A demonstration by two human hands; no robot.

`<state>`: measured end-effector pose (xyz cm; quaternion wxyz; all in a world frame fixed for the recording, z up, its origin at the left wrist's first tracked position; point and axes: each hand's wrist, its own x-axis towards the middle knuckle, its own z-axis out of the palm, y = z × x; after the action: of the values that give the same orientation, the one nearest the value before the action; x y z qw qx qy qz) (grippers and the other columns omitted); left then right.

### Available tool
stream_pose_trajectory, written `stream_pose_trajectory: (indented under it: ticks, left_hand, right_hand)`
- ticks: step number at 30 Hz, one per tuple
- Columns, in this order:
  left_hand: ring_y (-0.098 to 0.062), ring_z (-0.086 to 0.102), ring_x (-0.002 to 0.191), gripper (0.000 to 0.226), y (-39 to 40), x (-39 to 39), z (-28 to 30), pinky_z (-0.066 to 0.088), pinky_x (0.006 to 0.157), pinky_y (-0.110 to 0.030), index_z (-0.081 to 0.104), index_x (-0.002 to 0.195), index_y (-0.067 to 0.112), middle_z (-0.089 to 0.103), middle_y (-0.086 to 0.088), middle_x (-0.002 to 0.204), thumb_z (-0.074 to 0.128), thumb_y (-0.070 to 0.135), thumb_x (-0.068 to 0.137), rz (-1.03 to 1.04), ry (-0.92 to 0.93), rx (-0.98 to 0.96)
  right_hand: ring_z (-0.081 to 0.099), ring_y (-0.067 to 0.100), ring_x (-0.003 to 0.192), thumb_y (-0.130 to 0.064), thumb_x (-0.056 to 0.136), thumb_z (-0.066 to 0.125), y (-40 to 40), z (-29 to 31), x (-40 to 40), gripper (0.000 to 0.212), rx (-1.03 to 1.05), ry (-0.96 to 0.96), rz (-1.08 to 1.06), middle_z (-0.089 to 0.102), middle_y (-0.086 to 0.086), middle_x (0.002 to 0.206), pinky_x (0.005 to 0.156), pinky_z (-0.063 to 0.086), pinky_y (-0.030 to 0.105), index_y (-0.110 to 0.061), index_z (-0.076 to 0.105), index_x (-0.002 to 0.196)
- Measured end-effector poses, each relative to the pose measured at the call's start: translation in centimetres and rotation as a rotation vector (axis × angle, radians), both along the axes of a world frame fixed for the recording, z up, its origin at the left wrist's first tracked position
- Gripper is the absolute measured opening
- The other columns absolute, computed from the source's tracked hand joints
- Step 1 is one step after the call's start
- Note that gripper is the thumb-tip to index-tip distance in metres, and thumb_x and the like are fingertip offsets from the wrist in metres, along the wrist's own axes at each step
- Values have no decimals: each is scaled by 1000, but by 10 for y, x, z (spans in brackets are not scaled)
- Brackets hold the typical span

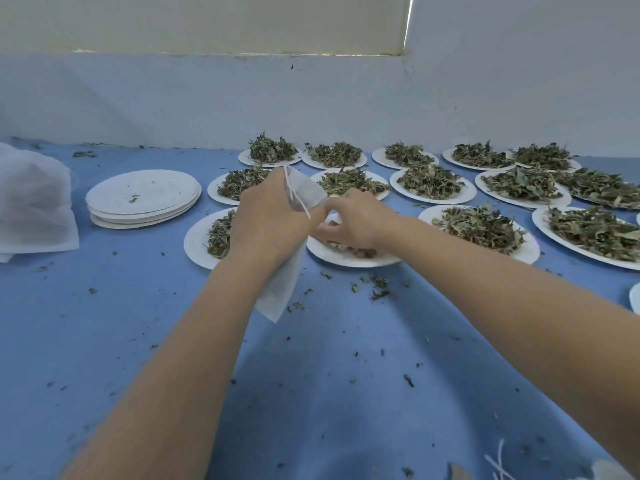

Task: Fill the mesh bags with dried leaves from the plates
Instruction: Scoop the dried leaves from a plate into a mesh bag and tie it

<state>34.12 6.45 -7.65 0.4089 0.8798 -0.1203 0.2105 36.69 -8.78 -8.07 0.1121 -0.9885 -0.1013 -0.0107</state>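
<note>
One view only, from the head camera. Many white plates are lying across a table (pixel 173 341) covered in blue cloth, most of them heaped with dried leaves (pixel 479 226), in rows running back to a pale wall (pixel 207 98).

The left hand (pixel 268 223) is gripping a white mesh bag (pixel 304 194) near its mouth, fingers curled round the fabric. The bag's top is sticking up above the hand, its drawstring (pixel 298 199) trailing over the knuckles, and its lower end is hanging down past the wrist, above the cloth.

The right hand (pixel 355 220) is reaching down onto the near plate (pixel 346 259) just beside the bag, fingers bent and bunched over the few leaves lying there. Whether it is pinching any leaves cannot be told, since the fingertips are turned away from the camera. The two hands are almost touching.

A stack of empty plates (pixel 143 197) is sitting to the left, well apart from the hands. Farther left, at the frame edge, a pile of spare mesh bags (pixel 33 202) is resting on the cloth.

Loose leaf crumbs (pixel 375 287) are scattering the cloth in front of the near plate and toward the camera. Both forearms are bare.
</note>
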Motion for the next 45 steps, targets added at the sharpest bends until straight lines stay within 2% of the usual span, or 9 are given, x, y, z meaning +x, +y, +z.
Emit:
stream_pose_trajectory:
  ticks: [7,12,19,23,26,30,33,39,45]
  left_hand:
    - [-7,39,61,39,-3,-5,1,28,50,-28,30,66,24,42,5,66,66,37,75,1,11,36]
    - [-8,36,58,41,-3,-8,3,26,49,-28,29,65,24,39,5,64,67,36,75,-8,12,45]
    - [-11,37,60,39,-4,-8,0,26,50,-30,31,66,20,41,3,66,66,35,72,-24,47,61]
    - [-10,36,58,43,-5,-10,0,24,49,-30,30,65,21,40,3,64,68,38,73,-40,31,99]
    - [-9,36,58,42,-5,-10,1,25,49,-30,30,65,21,41,3,64,68,37,73,-37,25,103]
    - [-11,36,56,43,-5,-11,0,24,49,-30,29,65,21,41,3,63,68,38,74,-55,39,102]
    - [-8,37,56,43,-6,-12,0,24,48,-29,28,65,24,41,5,63,68,35,74,-69,42,122]
    - [-8,38,58,41,-5,-12,-2,24,49,-29,29,65,26,43,4,65,68,32,73,-72,66,132]
    - [-12,41,60,37,-6,-13,0,27,50,-28,33,68,22,46,3,67,68,34,72,-79,103,159]
  right_hand:
    - [53,18,95,-38,89,59,-20,3,-18,18,-18,-71,136,50,-2,96,83,45,32,-22,62,97]
    - [51,23,109,-46,95,43,-28,5,-10,32,-3,32,-33,49,6,119,92,43,38,-25,59,114]
    - [49,-7,81,-49,92,48,-27,-1,-32,27,212,71,132,56,-20,90,66,34,8,-32,67,102]
    - [51,4,86,-32,89,58,-27,2,-40,14,-4,16,253,55,-10,101,71,33,11,-26,66,99]
    - [50,1,91,-40,87,62,-39,14,-45,9,4,85,250,50,-13,114,79,37,16,-38,65,94]
    - [41,-3,101,-53,87,54,-45,18,-49,34,49,254,195,30,-16,134,96,30,22,-52,49,121]
    - [40,0,106,-50,91,49,-44,9,-51,37,-28,240,219,33,-14,134,97,28,20,-46,48,128]
    - [55,3,93,-34,86,65,-51,-1,-64,16,182,51,201,59,-14,111,82,38,8,-32,71,101]
    - [50,-4,78,-20,88,64,-45,-4,-68,14,166,-46,156,67,-9,103,72,33,-3,-21,73,100]
